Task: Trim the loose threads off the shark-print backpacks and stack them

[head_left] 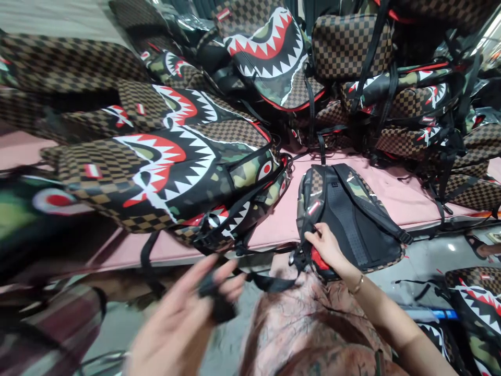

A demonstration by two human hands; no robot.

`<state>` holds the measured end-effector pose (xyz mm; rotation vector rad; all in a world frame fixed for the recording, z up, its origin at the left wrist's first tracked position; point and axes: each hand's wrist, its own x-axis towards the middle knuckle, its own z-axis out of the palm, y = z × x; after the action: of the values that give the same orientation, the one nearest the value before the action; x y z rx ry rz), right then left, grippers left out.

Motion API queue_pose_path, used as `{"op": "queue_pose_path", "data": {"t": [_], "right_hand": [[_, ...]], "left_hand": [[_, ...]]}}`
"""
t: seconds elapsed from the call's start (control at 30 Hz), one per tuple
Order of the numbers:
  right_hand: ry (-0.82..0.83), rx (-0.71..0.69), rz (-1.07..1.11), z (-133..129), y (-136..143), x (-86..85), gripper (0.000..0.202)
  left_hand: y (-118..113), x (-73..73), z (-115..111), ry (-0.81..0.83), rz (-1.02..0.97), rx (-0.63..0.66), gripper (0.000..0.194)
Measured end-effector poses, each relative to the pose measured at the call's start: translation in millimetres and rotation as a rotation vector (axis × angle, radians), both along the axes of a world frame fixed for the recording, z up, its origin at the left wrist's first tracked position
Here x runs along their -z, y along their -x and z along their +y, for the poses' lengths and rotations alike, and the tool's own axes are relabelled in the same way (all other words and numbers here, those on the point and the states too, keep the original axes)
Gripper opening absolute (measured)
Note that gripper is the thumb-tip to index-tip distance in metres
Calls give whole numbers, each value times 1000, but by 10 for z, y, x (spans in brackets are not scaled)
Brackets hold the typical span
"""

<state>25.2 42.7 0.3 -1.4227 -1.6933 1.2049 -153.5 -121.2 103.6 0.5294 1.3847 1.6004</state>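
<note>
While the right hand gripped the backpack on the pink counter, the left hand pinched its black strap; threading needed steady fingers.

the left hand is motion-blurred, its wrist cut off by the bottom edge.

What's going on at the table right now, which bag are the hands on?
A person is working on a backpack lying back-side up at the near edge of a pink table. The right hand grips its bottom end by a red part, and the left hand pinches a black strap running from it. Piles of shark-mouth backpacks crowd the table behind.
</note>
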Motion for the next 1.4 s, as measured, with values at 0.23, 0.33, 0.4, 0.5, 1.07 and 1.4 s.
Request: {"op": "queue_pose_path", "data": {"t": [0.23,0.33,0.4,0.5,1.07,1.4], "right_hand": [[-346,-157,15,-454,-429,-246,17],[-408,-278,-36,-543,-479,-338,16],[-438,-299,-85,-551,-473,-364,17],[-453,-339,-114,-521,-444,-369,17],[-476,-343,-110,-463,-502,-363,15],[-458,-396,-178,-488,-484,-468,13]], "left_hand": [[-495,376,482,-19,-319,293,62],[-522,421,476,-12,-342,345,62],[-514,425,463,8,-335,369,63],[-509,419,456,45,-314,397,65],[-533,406,508,92,-309,450,67],[-609,383,542,75,-238,459,65]]}}
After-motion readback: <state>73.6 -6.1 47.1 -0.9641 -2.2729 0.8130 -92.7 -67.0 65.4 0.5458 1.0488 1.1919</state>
